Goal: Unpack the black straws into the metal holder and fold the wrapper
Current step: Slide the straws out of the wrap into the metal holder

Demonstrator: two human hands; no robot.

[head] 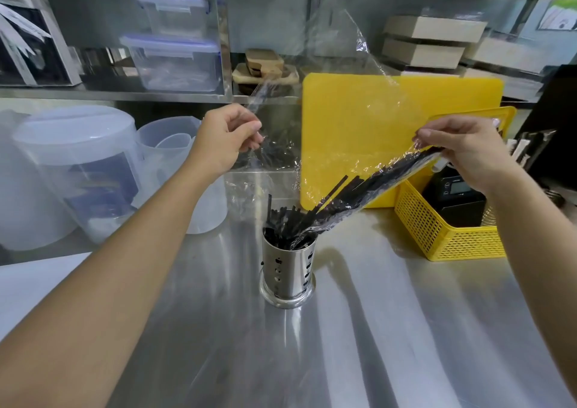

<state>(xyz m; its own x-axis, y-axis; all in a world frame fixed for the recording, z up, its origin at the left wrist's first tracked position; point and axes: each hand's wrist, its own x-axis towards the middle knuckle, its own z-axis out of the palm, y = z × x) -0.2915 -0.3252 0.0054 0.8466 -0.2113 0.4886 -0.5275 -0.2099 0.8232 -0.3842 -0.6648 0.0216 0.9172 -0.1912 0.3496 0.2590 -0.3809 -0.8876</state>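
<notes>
A perforated metal holder stands upright on the steel counter, with several black straws sticking out of its top. More black straws lie slanted inside a clear plastic wrapper, their lower ends reaching into the holder's mouth. My right hand pinches the raised end of the wrapper and straw bundle, up and to the right of the holder. My left hand pinches the other side of the wrapper, above and left of the holder. The sheet is spread wide between both hands.
A yellow cutting board leans behind the holder. A yellow mesh basket with a black device stands at right. Translucent plastic jugs sit at left. Lidded containers and boxes fill the back shelf.
</notes>
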